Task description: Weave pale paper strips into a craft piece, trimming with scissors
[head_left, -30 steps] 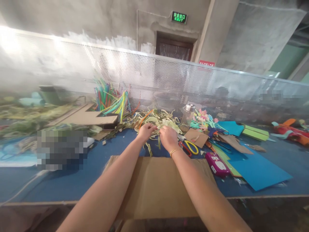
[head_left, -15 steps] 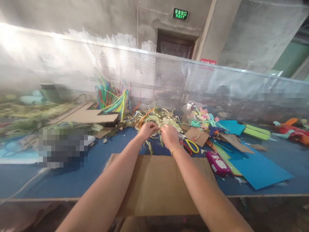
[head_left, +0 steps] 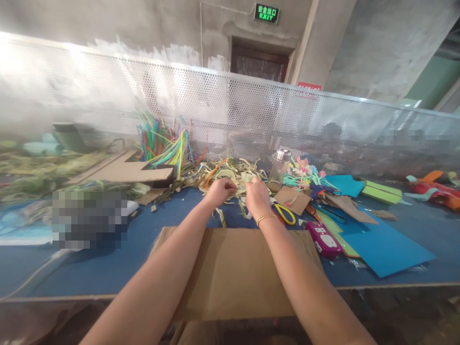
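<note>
Both of my arms reach across a brown cardboard sheet (head_left: 233, 273) to a heap of pale green and yellow paper strips (head_left: 230, 173) on the blue table (head_left: 118, 258). My left hand (head_left: 220, 189) is closed, pinching strips at the near edge of the heap. My right hand (head_left: 258, 195), with a gold bracelet on the wrist, is also closed on strips, a little to the right of the left hand. A few strips hang down from between the two hands.
Yellow-handled scissors (head_left: 285, 213) and a pink case (head_left: 323, 239) lie right of my right hand. Blue paper sheets (head_left: 384, 249), a glass jar (head_left: 279, 165), paper flowers (head_left: 304, 173), coloured straws (head_left: 163, 143) and a cardboard piece (head_left: 125, 171) surround the heap. A perforated metal screen (head_left: 251, 120) closes the back.
My hands have drawn slightly apart and lifted a little, the right one rising with strips in it. The view has shifted slightly.
</note>
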Demonstrator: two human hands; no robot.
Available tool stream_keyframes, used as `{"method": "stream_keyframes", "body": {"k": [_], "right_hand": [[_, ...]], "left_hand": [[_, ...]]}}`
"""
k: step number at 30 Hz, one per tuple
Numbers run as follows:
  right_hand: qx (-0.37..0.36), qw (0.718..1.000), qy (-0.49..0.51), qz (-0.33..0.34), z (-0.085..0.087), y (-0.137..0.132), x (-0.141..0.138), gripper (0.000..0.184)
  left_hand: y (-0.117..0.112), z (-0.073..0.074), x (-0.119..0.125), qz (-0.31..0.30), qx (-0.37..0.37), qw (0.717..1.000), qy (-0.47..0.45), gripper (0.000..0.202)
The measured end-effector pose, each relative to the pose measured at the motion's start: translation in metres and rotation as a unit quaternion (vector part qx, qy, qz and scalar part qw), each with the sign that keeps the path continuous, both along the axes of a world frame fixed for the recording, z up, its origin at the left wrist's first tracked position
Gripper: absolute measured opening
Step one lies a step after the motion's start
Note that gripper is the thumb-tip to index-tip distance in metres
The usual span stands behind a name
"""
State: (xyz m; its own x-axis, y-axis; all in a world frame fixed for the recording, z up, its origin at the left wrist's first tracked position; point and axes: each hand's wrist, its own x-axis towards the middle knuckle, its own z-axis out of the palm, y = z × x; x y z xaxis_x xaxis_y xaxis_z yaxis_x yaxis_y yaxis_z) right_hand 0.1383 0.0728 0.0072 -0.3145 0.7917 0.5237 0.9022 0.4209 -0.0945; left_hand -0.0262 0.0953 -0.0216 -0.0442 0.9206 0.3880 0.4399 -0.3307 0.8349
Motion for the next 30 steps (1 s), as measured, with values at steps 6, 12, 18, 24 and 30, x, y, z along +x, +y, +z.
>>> {"method": "stream_keyframes", "body": {"k": [6, 12, 18, 24, 30], "right_hand": [[0.006, 1.000, -0.014, 0.013, 0.005, -0.003, 0.003, 0.027], [-0.002, 1.000, -0.010, 0.013, 0.009, -0.004, 0.005, 0.029], [-0.022, 1.000, 0.001, 0.003, 0.012, -0.005, 0.006, 0.026], [0.000, 1.000, -0.004, 0.001, 0.015, -0.011, 0.004, 0.021], [-0.082, 0.984, 0.135, 0.080, 0.001, -0.001, -0.002, 0.014]], "left_hand": [[0.002, -0.002, -0.001, 0.005, 0.018, 0.997, 0.069, 0.012], [-0.002, 0.000, 0.003, 0.012, 0.010, 0.994, 0.112, 0.013], [-0.006, 0.003, 0.004, 0.017, 0.017, 0.989, 0.144, 0.010], [-0.010, 0.006, 0.006, 0.014, 0.014, 0.987, 0.158, 0.010], [-0.013, 0.009, 0.007, 0.021, 0.023, 0.985, 0.170, 0.010]]}}
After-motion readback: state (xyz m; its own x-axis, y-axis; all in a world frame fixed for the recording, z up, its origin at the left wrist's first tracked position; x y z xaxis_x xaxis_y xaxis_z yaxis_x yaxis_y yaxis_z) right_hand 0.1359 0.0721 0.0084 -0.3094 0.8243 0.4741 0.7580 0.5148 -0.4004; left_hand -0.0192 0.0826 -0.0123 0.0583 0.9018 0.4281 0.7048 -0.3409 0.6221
